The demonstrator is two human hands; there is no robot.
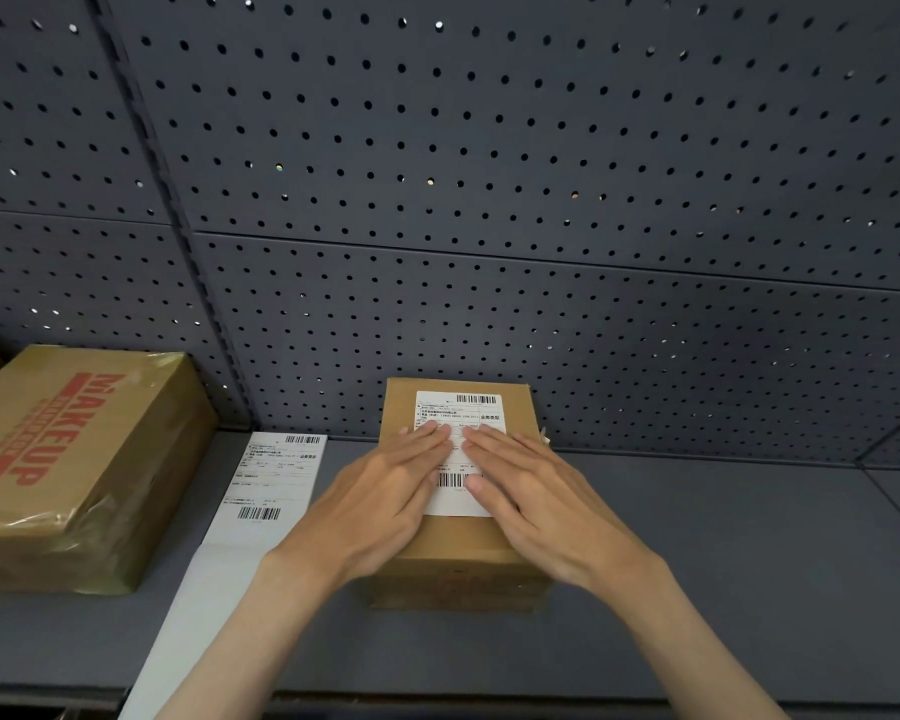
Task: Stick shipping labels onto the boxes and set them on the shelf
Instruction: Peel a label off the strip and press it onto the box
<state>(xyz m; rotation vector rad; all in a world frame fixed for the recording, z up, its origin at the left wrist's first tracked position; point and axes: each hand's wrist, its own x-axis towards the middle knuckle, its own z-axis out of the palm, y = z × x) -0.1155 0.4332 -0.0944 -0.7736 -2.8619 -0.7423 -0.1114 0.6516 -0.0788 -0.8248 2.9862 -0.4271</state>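
A small brown cardboard box (458, 558) stands on the grey shelf (749, 563) in the middle. A white shipping label (461, 413) with barcodes lies on its top. My left hand (380, 496) and my right hand (536, 491) both rest flat on the label, fingers straight, fingertips nearly meeting at its centre. Their palms cover the label's lower corners and part of the box top. A strip of further labels (266, 491) on white backing lies on the shelf left of the box.
A larger taped brown box (74, 470) printed MAKEUP in red sits at the left on the shelf. A dark perforated panel (489, 200) forms the back wall. The label strip hangs over the shelf's front edge (437, 698). Bare shelf stretches to the right.
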